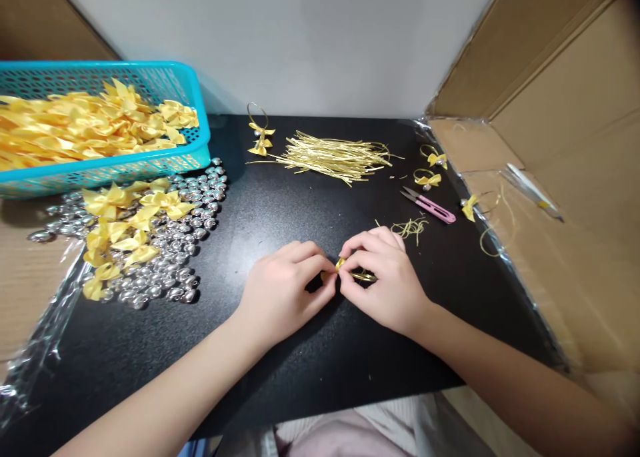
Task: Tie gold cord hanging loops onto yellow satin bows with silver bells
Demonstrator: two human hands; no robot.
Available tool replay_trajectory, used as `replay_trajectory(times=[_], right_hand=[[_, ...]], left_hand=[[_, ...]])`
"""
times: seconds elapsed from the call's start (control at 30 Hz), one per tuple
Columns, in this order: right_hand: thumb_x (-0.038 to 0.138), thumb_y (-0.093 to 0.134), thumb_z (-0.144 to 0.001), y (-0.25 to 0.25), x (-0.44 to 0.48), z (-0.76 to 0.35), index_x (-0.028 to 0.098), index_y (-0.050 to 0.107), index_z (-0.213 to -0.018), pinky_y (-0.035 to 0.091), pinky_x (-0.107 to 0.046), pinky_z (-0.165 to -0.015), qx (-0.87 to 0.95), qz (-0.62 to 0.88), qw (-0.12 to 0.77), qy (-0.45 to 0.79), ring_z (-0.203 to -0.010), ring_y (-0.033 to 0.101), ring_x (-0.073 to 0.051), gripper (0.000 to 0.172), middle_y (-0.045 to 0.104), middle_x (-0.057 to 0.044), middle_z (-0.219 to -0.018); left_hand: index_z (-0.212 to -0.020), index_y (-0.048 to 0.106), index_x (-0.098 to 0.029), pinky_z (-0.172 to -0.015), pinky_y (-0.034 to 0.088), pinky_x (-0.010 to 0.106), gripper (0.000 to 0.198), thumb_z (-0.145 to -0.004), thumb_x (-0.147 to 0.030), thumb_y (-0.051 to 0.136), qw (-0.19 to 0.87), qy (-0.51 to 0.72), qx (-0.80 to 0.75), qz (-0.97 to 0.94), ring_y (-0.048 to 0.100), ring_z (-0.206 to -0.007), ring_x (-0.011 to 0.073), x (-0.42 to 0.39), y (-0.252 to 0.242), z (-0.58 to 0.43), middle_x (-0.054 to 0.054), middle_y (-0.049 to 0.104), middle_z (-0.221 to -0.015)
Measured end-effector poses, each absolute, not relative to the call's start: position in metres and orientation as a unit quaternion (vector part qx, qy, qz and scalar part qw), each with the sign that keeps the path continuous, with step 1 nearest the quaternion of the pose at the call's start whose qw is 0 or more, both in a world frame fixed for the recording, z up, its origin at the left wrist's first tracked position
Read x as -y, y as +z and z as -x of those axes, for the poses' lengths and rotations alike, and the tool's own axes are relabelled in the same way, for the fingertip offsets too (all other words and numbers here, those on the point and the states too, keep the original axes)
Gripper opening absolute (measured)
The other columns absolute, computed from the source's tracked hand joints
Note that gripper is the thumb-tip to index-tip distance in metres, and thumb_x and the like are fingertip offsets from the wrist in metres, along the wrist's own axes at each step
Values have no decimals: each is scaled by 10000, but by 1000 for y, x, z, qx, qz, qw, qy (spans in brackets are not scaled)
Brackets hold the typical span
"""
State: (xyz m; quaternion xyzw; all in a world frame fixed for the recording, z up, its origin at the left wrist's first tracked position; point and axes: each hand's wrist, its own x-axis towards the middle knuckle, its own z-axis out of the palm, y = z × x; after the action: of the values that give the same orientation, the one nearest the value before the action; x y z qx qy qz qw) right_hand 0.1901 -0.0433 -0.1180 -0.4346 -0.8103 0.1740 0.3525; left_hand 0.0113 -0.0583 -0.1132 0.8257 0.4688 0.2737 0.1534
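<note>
Over the middle of the black table (280, 377), my left hand (293, 284) and my right hand (383, 280) meet fingertip to fingertip. Both are closed in a pinch on a small yellow ribbon bow (341, 263), mostly hidden by the fingers. A loop of gold cord (364, 277) shows under the curled fingers of my right hand. Just beyond that hand lie short gold cord scraps (411, 228) and pink-handled thread snips (429, 205). Farther back is a pile of cut gold cords (340, 157).
At left, a turquoise basket (204, 127) holds many yellow bows. Silver bells (170, 270) and loose bows (120, 237) lie before it. Looped bows with bells (427, 179) rest at right, others (260, 137) at the back. Cardboard (575, 110) walls the right side.
</note>
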Motion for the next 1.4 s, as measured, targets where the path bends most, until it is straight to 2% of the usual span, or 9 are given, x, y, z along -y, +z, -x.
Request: replay_trajectory(times=[0.27, 0.47, 0.6, 0.83, 1.0, 1.17, 1.4], right_hand=[[81, 618, -750, -123, 44, -188, 191, 584, -607, 413, -398, -814, 806, 454, 331, 186, -837, 553, -193, 183, 698, -16, -834], [74, 612, -755, -123, 43, -186, 195, 599, -643, 421, -409, -826, 803, 461, 318, 202, -858, 545, -202, 165, 689, -26, -862], [78, 623, -749, -122, 43, -187, 203, 601, -639, 425, -415, -833, 802, 462, 319, 205, -861, 547, -203, 168, 685, -25, -866], [94, 646, -740, -117, 43, -188, 205, 616, -630, 446, -411, -822, 784, 462, 347, 227, -846, 557, -200, 159, 683, -24, -839], [93, 649, -732, -115, 43, -189, 200, 617, -622, 451, -418, -824, 775, 458, 373, 226, -827, 562, -196, 157, 678, -25, -819], [93, 647, -723, -114, 43, -190, 206, 604, -604, 453, -416, -828, 775, 455, 381, 219, -822, 566, -194, 170, 678, -17, -803], [84, 633, -732, -117, 42, -188, 203, 602, -602, 452, -398, -811, 781, 456, 376, 203, -817, 568, -189, 179, 683, -20, -809]], left_hand=[[-688, 642, -171, -565, 468, 299, 199, -873, -190, 570, -26, 191, -446, -874, 603, -647, 176, 54, -116, -16, 12, 666, -693], [-685, 614, -175, -554, 451, 300, 190, -873, -196, 589, -78, 187, -415, -887, 564, -611, 169, 53, -116, -17, 6, 631, -660], [-670, 594, -185, -540, 447, 290, 214, -880, -182, 556, -68, 211, -410, -885, 555, -592, 163, 52, -117, -17, 4, 629, -649], [-665, 578, -169, -580, 489, 242, 181, -841, -134, 558, 38, 311, -432, -846, 606, -605, 133, 52, -121, -16, 16, 665, -674], [-701, 590, -175, -618, 519, 242, 150, -845, -149, 554, 75, 341, -430, -833, 637, -638, 134, 53, -117, -16, 27, 687, -718], [-776, 641, -172, -639, 528, 289, 54, -819, -184, 610, 59, 338, -414, -843, 648, -699, 167, 52, -111, -14, 55, 729, -826], [-743, 642, -194, -655, 499, 267, 132, -860, -149, 604, -27, 287, -395, -872, 651, -722, 149, 51, -110, -13, 14, 744, -809]])
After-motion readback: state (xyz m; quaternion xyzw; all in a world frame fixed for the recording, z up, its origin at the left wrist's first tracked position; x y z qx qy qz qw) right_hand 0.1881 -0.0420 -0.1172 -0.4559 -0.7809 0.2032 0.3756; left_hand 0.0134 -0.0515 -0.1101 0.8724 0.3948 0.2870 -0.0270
